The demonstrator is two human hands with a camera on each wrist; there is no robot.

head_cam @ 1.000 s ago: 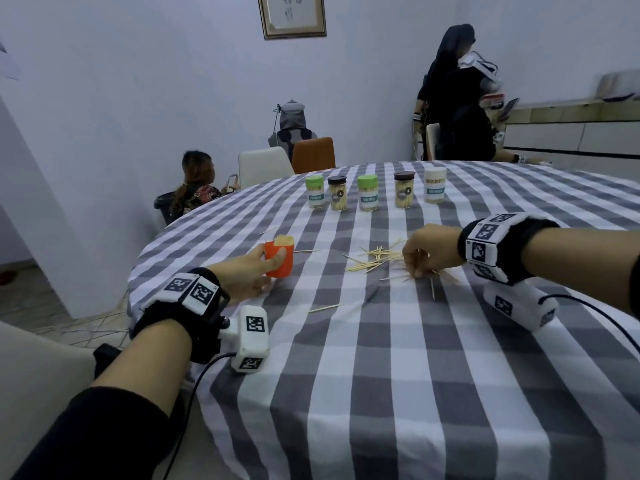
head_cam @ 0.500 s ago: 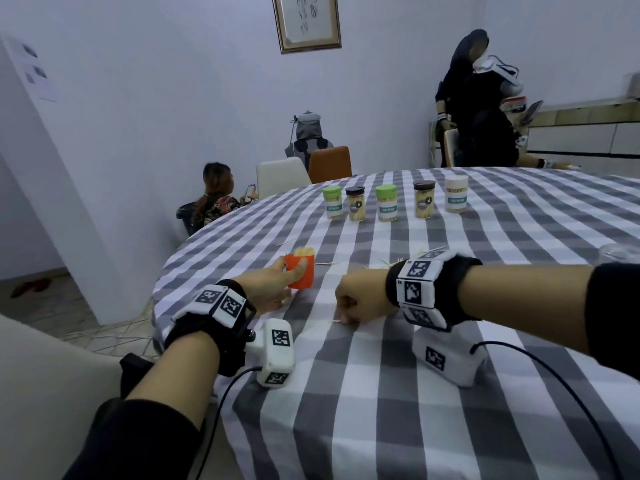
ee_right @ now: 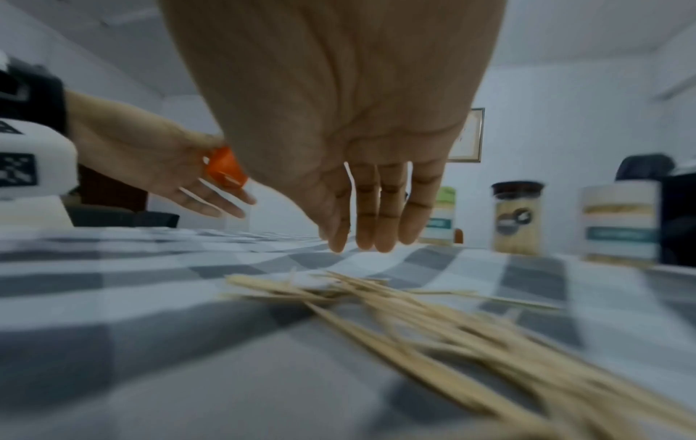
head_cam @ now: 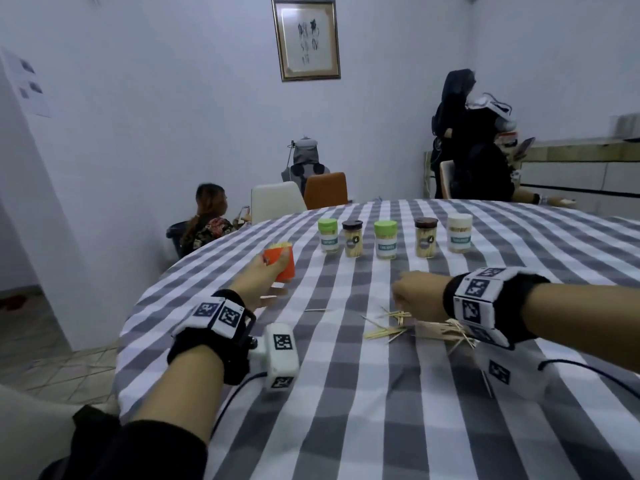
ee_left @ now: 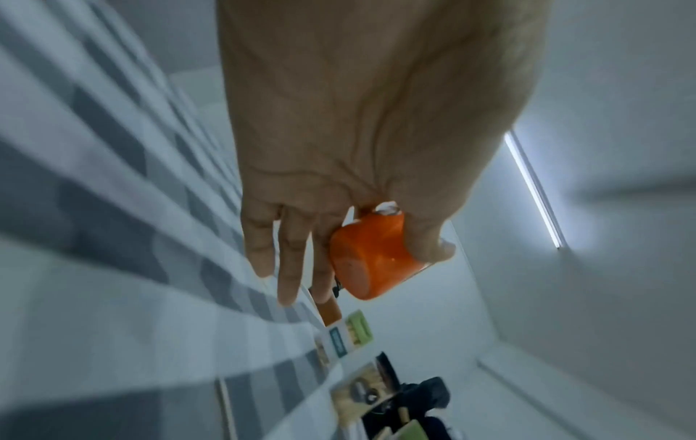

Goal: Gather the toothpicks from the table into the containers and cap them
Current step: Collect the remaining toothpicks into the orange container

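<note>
1. Left hand (head_cam: 258, 282): thumb and forefinger grip orange container (head_cam: 281, 263) of toothpicks, lifted off the tabletop (head_cam: 346, 410); its far side is hidden.
2. Right hand (ee_right: 339, 148): fingers straight, apparently empty, above loose toothpicks (head_cam: 408, 327); part of the pile is covered by the wrist.
3. Five capped containers (head_cam: 385, 240): far row; labels unreadable.

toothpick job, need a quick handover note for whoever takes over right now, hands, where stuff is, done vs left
Left hand: thumb-and-finger grip on the uncapped orange container, lifted, toothpicks inside.
Right hand: open, empty, fingers down above the loose toothpick pile.
Five capped containers stand in a row farther back on the table.
Done: those five.
Left: gather the pile and strays, cap the orange one.
</note>
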